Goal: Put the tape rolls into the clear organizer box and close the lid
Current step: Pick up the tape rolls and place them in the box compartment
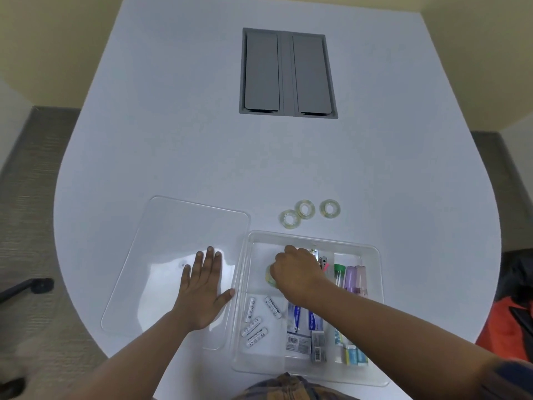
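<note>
The clear organizer box (375,255) stands open at the near right of the white table. Its clear lid (173,226) lies flat to the left of it. My left hand (202,290) rests flat on the lid, fingers spread. My right hand (297,272) is inside the box's far left compartment, fingers closed around a pale tape roll (269,277) that shows only at its left edge. Three more tape rolls lie on the table just beyond the box: one on the left (290,218), one in the middle (305,209), one on the right (330,208).
Other compartments hold several white batteries (253,321), blue-and-white packets (300,327), and green and purple tubes (352,280). A grey cable hatch (287,75) is set into the table farther back. An orange and black bag (507,321) sits on the floor at right.
</note>
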